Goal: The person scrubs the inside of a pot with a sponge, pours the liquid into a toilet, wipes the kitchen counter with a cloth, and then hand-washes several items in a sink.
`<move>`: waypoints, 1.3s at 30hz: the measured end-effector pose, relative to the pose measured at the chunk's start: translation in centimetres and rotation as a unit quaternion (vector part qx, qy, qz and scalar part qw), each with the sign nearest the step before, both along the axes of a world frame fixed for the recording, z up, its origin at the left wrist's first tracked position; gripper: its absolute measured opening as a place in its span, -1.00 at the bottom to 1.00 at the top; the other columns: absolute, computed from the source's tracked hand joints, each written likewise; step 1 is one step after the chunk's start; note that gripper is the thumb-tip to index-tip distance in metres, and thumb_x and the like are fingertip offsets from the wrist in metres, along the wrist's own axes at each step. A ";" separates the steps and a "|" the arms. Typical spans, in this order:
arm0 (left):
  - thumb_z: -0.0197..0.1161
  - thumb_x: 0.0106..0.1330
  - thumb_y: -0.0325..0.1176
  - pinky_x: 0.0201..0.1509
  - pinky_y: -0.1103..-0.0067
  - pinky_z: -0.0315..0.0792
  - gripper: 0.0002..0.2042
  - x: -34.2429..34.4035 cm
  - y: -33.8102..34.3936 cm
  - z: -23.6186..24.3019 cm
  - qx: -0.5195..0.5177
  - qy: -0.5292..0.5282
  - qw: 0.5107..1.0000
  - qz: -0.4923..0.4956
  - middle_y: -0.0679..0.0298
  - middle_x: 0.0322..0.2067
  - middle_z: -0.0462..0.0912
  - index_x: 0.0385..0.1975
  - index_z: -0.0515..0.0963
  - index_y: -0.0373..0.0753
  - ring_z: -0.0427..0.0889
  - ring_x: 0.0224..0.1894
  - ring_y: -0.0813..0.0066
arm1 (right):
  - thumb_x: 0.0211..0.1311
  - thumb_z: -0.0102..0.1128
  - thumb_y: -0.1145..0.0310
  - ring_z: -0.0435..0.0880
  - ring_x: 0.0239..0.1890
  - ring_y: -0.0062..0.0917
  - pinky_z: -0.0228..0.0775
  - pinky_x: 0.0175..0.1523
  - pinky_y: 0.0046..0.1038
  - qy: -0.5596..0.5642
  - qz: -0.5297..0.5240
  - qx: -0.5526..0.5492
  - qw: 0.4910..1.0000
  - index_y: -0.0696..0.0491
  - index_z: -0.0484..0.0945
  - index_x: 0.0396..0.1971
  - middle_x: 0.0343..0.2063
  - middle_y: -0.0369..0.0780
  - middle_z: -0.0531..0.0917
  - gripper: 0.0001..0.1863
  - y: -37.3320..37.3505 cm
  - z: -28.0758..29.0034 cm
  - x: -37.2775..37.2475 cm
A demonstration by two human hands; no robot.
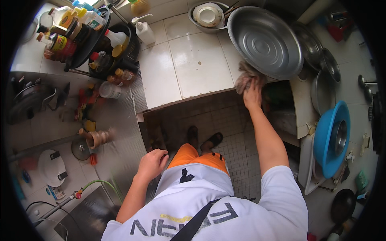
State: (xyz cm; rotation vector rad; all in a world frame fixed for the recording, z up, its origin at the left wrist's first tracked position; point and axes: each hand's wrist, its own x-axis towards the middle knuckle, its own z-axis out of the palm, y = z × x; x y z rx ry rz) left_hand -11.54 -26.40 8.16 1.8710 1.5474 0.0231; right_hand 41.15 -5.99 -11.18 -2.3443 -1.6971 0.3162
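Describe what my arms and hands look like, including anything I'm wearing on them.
Your left hand and right hand are ungloved, with no watch or cable visible. Both forearms are bare below short, loose white sleeves.

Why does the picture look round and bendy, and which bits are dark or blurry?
Head view: the fisheye lens blackens the corners and bends straight edges; head view: the tiled counter is bright, while the floor below is dim; head view: the wooden cup looks smeary, the cloth under the right hand clearer.
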 end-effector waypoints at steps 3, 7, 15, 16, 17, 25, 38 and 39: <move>0.43 0.55 -0.30 0.02 0.15 0.76 -0.81 -1.2 -0.4 -0.9 -0.001 -0.006 1.000 -0.018 0.12 -0.08 0.88 0.00 0.82 -0.22 0.87 -0.10 -0.04 | 0.58 0.23 0.16 -0.03 0.81 0.27 -0.03 0.84 -0.02 0.106 -0.086 0.071 0.988 0.17 -0.10 0.84 0.78 0.31 -0.03 0.03 0.8 -2.7 2.5; 0.43 0.55 -0.30 0.03 0.16 0.76 -0.81 -2.9 0.7 -1.7 0.006 -0.027 0.999 -0.037 0.11 -0.08 0.88 -0.01 0.82 -0.23 0.87 -0.10 -0.05 | 0.51 0.22 0.28 0.01 0.83 0.13 -0.09 0.86 -0.13 0.240 -0.195 0.281 0.909 0.36 -0.22 0.79 0.79 0.31 -0.01 0.09 4.5 -4.6 4.8; 0.41 0.57 -0.28 0.06 0.15 0.76 -0.79 -5.5 1.2 -2.1 0.001 -0.036 0.999 -0.005 0.11 -0.07 0.88 0.02 0.83 -0.25 0.88 -0.07 -0.04 | 0.63 0.17 0.03 0.34 0.58 -0.24 0.17 0.69 -0.12 0.529 -0.454 0.207 0.686 0.13 0.09 0.71 0.65 -0.08 0.31 -0.14 4.2 -6.3 -9.3; 0.40 0.57 -0.28 0.07 0.15 0.76 -0.78 -5.8 1.1 -2.1 0.000 -0.038 0.999 -0.004 0.11 -0.07 0.88 0.02 0.83 -0.25 0.88 -0.06 -0.03 | 0.64 0.16 -0.02 0.36 0.54 -0.27 0.19 0.66 -0.10 0.558 -0.466 0.186 0.661 0.08 0.12 0.70 0.63 -0.13 0.33 -0.16 3.7 -6.5 -11.8; 0.40 0.57 -0.28 0.07 0.15 0.76 -0.78 -5.9 1.3 -2.2 0.007 -0.044 0.999 -0.006 0.11 -0.07 0.88 0.02 0.83 -0.25 0.88 -0.06 -0.03 | 0.65 0.15 -0.07 0.39 0.51 -0.31 0.21 0.64 -0.09 0.580 -0.474 0.159 0.643 0.04 0.15 0.69 0.61 -0.17 0.35 -0.17 3.3 -6.5 -14.1; 0.41 0.57 -0.27 0.08 0.15 0.76 -0.77 -6.7 3.3 -2.4 0.048 -0.078 0.996 -0.020 0.11 -0.06 0.88 0.03 0.83 -0.25 0.88 -0.05 -0.04 | 0.75 0.12 -0.12 0.57 0.08 -0.47 0.45 0.24 -0.12 0.707 -0.317 -0.080 0.627 -0.09 0.42 0.43 0.22 -0.35 0.56 -0.47 -1.1 -8.3 -35.6; 0.46 0.53 -0.31 0.04 0.17 0.75 -0.80 -1.0 3.9 -2.3 0.081 -0.112 0.980 -0.143 0.05 -0.10 0.87 0.00 0.82 -0.27 0.87 -0.07 -0.06 | 0.77 0.09 0.16 0.83 0.23 -0.47 0.67 0.32 -0.23 0.764 -0.031 -0.277 0.583 -0.04 0.68 0.40 0.23 -0.25 0.84 -0.59 -9.5 7.0 -30.4; 0.46 0.54 -0.31 0.03 0.17 0.75 -0.80 0.8 4.0 -2.2 0.082 -0.116 0.975 -0.168 0.06 -0.10 0.87 -0.01 0.83 -0.27 0.87 -0.09 -0.06 | 0.77 0.08 0.18 0.83 0.26 -0.46 0.67 0.35 -0.23 0.762 -0.040 -0.272 0.587 -0.04 0.67 0.43 0.26 -0.25 0.84 -0.56 -11.0 7.3 -27.5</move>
